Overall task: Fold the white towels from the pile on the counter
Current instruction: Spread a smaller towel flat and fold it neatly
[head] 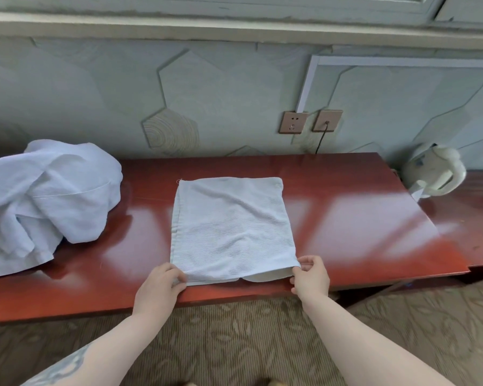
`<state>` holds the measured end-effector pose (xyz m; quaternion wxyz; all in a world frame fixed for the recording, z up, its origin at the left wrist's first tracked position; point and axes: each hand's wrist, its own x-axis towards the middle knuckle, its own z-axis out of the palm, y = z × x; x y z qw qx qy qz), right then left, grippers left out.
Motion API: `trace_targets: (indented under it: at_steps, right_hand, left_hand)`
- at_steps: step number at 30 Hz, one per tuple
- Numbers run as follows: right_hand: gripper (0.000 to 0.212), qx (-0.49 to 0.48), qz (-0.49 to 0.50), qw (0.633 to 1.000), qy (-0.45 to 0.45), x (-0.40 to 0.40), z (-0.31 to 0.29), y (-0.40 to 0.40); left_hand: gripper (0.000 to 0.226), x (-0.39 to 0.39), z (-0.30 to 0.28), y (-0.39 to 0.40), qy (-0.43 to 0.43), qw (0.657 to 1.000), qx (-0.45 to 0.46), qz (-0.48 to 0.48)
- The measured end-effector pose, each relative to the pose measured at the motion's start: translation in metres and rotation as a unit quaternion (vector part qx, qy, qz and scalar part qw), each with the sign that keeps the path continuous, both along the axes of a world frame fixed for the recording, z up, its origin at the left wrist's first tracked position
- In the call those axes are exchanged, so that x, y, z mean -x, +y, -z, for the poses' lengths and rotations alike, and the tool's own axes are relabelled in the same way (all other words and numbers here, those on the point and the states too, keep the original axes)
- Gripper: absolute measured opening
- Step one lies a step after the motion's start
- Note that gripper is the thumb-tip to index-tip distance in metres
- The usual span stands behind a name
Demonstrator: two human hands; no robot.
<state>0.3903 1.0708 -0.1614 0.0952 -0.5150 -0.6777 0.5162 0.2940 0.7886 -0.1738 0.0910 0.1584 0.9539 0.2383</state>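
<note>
A person's two hands hold the near corners of a white towel [230,229] laid flat on a red-brown counter [346,218], its near edge almost level with the counter's front lip. The left hand [158,285] pinches the near-left corner between thumb and curled fingers; the right hand [310,277] pinches the near-right corner the same way, lifting it slightly, so that a lower layer shows beneath the top one. The towel, already doubled by the look of it, runs its longer side away from the person toward the wall, so the far edge lies straight ahead of both grips and about equally far from each. Neither hand is the nearer. Any further fold would likely carry these near corners forward to meet the far edge, or bring one side across to the other. The pile [45,196] of unfolded white towels sits well apart on the left end of the counter, closer to the left hand. A white kettle [435,174] stands at the far right, and two wall sockets [310,121] sit above the counter
</note>
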Motion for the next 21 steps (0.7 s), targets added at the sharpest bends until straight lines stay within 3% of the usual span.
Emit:
trace_targets:
  at_steps: [5,9,15,17,21]
  right_hand:
    - [0.022,-0.128,-0.104,0.981,-0.1,0.0,0.0,0.004]
    - [0.029,-0.232,-0.158,0.947,-0.156,0.0,-0.001,0.002]
    - [0.009,-0.284,-0.194,0.926,-0.158,-0.003,-0.003,0.006]
    - [0.009,-0.283,-0.203,0.923,-0.163,-0.005,-0.003,0.008]
    - [0.013,-0.297,-0.204,0.917,-0.169,-0.006,-0.005,0.008]
  left_hand:
    - [0.008,0.002,0.007,-0.007,0.063,0.997,0.01,0.051]
    - [0.027,0.007,0.015,-0.011,0.152,0.976,0.075,0.139]
    - [0.052,0.016,0.014,-0.017,0.207,0.919,0.22,0.253]
    - [0.049,0.022,0.016,-0.013,0.215,0.908,0.24,0.266]
    - [0.017,0.032,0.017,-0.006,0.295,0.884,0.23,0.279]
